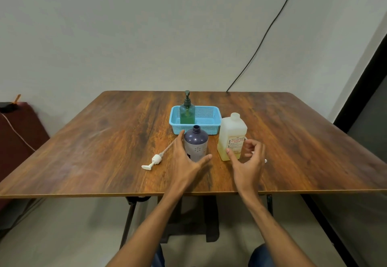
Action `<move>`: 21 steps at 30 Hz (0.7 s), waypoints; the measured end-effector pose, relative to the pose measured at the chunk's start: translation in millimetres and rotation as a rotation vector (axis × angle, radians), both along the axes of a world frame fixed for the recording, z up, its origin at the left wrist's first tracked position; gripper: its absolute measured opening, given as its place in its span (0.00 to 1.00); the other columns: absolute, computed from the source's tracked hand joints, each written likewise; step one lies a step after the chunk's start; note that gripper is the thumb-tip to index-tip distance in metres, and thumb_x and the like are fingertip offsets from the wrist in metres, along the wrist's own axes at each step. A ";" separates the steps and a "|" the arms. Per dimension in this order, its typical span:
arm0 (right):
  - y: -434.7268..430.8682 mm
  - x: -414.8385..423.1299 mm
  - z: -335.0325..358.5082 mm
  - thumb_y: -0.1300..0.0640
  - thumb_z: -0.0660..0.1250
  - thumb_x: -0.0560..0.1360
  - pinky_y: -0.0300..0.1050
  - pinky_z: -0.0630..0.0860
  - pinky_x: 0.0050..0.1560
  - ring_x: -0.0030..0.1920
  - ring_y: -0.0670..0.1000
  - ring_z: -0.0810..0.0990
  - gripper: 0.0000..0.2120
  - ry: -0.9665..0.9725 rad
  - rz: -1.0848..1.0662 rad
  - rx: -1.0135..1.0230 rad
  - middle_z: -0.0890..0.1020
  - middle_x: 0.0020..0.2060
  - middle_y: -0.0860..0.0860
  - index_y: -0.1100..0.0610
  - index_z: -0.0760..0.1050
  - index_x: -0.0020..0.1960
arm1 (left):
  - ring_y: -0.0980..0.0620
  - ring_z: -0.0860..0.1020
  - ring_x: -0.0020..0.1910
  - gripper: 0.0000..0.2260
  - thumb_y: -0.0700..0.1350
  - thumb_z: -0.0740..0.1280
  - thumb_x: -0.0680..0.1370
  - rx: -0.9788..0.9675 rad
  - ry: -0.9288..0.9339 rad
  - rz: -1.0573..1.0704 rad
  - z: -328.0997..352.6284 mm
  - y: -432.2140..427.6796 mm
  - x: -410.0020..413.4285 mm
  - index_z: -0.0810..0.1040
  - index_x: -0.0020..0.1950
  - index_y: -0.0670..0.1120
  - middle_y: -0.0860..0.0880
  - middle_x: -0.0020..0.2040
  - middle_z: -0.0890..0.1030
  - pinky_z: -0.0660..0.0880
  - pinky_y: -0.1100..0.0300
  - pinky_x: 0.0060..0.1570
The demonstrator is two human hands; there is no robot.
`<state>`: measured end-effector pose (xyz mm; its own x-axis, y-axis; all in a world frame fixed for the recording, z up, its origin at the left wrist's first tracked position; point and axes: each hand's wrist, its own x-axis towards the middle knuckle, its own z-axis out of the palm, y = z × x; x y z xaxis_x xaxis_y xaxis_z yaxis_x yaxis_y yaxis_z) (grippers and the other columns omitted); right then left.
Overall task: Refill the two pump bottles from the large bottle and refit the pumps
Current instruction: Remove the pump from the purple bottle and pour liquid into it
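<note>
Currently, your left hand (188,160) is open: fingers straight and spread, thumb splayed wide. The fingers lie along the left side of the purple bottle (196,144) and the thumb crosses in front of its base. Contact with the bottle cannot be told.

Your right hand (250,160) has its fingers loosely curled, with nothing seen in its grasp. The thumb tip points at the lower front of the large bottle (231,134), at or just beside its surface; contact unclear. A white piece (265,161) shows past the right edge of this hand, mostly hidden, identity unclear.

Purple bottle: upright on the table (94,151), neck open.

White pump (156,160): lying on the table left of the purple bottle, head toward you, dip tube running back and right toward your left fingers.

Large bottle: upright, just right of the purple bottle and apart from it. Neck uncapped, pale yellowish liquid in the lower part, label facing you.

Basket (211,129): blue, just behind both bottles. The green bottle (187,115) stands upright in its left end, dark pump (187,96) fitted, green liquid inside.

Beyond the table: a black cable (272,21) runs down the wall to the far table edge. A maroon seat (16,132) sits at the left.
</note>
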<state>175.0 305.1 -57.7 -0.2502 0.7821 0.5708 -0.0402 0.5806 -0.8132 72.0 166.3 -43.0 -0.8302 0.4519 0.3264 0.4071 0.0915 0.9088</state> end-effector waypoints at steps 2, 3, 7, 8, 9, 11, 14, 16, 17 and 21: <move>8.9 -4.9 2.3 0.53 0.82 0.67 0.27 0.76 0.44 0.58 0.36 0.74 0.32 -0.014 0.003 -0.035 0.73 0.58 0.48 0.53 0.68 0.63 | 0.51 0.67 0.75 0.50 0.54 0.81 0.66 0.007 -0.046 -0.007 0.9 7.5 -1.3 0.56 0.80 0.50 0.50 0.77 0.66 0.69 0.50 0.73; 13.8 -7.5 3.2 0.52 0.83 0.66 0.30 0.77 0.46 0.60 0.39 0.74 0.35 -0.042 0.021 -0.066 0.72 0.60 0.49 0.53 0.67 0.65 | 0.50 0.68 0.74 0.49 0.53 0.81 0.67 0.005 -0.052 -0.001 0.6 10.7 -3.5 0.57 0.80 0.50 0.49 0.76 0.68 0.70 0.47 0.73; 27.1 -19.1 3.9 0.49 0.83 0.65 0.33 0.78 0.47 0.59 0.43 0.75 0.44 -0.120 0.155 -0.174 0.72 0.64 0.47 0.49 0.61 0.72 | 0.49 0.71 0.71 0.43 0.50 0.81 0.68 -0.015 -0.025 0.044 -2.1 19.7 -15.2 0.62 0.77 0.48 0.48 0.73 0.72 0.73 0.44 0.69; 28.5 -21.5 4.7 0.49 0.83 0.65 0.32 0.77 0.45 0.58 0.42 0.76 0.45 -0.125 0.187 -0.191 0.73 0.63 0.46 0.49 0.60 0.73 | 0.49 0.72 0.71 0.43 0.50 0.81 0.68 -0.010 -0.022 0.052 -2.9 21.5 -17.0 0.63 0.77 0.48 0.49 0.72 0.73 0.73 0.44 0.69; 29.4 -23.8 6.4 0.49 0.83 0.64 0.33 0.77 0.45 0.58 0.42 0.76 0.46 -0.135 0.209 -0.199 0.73 0.62 0.45 0.49 0.60 0.73 | 0.50 0.72 0.71 0.43 0.50 0.81 0.68 -0.001 -0.021 0.060 -3.4 23.0 -18.3 0.63 0.77 0.48 0.49 0.72 0.73 0.73 0.45 0.69; 32.8 -27.8 10.1 0.50 0.83 0.64 0.34 0.76 0.49 0.58 0.44 0.77 0.44 -0.157 0.237 -0.197 0.76 0.60 0.45 0.51 0.62 0.72 | 0.51 0.73 0.70 0.42 0.50 0.81 0.68 0.029 -0.020 0.065 -5.7 25.9 -21.0 0.64 0.77 0.48 0.50 0.72 0.74 0.75 0.46 0.68; 39.4 -29.3 16.5 0.56 0.84 0.64 0.30 0.75 0.47 0.54 0.38 0.78 0.39 -0.184 0.239 -0.169 0.77 0.55 0.40 0.51 0.68 0.68 | 0.52 0.74 0.70 0.42 0.49 0.81 0.68 0.081 -0.023 0.063 -9.9 28.5 -24.1 0.65 0.77 0.47 0.50 0.72 0.74 0.75 0.47 0.67; 42.5 -28.0 20.6 0.58 0.83 0.64 0.32 0.77 0.48 0.54 0.41 0.79 0.37 -0.219 0.225 -0.142 0.79 0.57 0.44 0.52 0.70 0.68 | 0.52 0.74 0.70 0.41 0.48 0.81 0.69 0.108 -0.029 0.075 -10.9 30.0 -25.6 0.65 0.77 0.47 0.49 0.72 0.74 0.75 0.47 0.67; 43.6 -27.0 22.7 0.58 0.83 0.64 0.36 0.79 0.49 0.55 0.44 0.79 0.36 -0.245 0.213 -0.108 0.79 0.58 0.47 0.53 0.71 0.67 | 0.52 0.74 0.69 0.41 0.47 0.81 0.69 0.122 -0.028 0.082 -11.0 30.4 -26.2 0.65 0.77 0.47 0.49 0.72 0.74 0.76 0.47 0.67; 47.8 -24.2 33.9 0.56 0.83 0.63 0.45 0.82 0.47 0.55 0.51 0.80 0.35 -0.368 0.178 0.069 0.81 0.57 0.51 0.55 0.72 0.66 | 0.54 0.75 0.67 0.39 0.47 0.81 0.69 0.150 0.019 0.100 -11.9 29.4 -28.3 0.67 0.76 0.48 0.50 0.70 0.75 0.76 0.50 0.66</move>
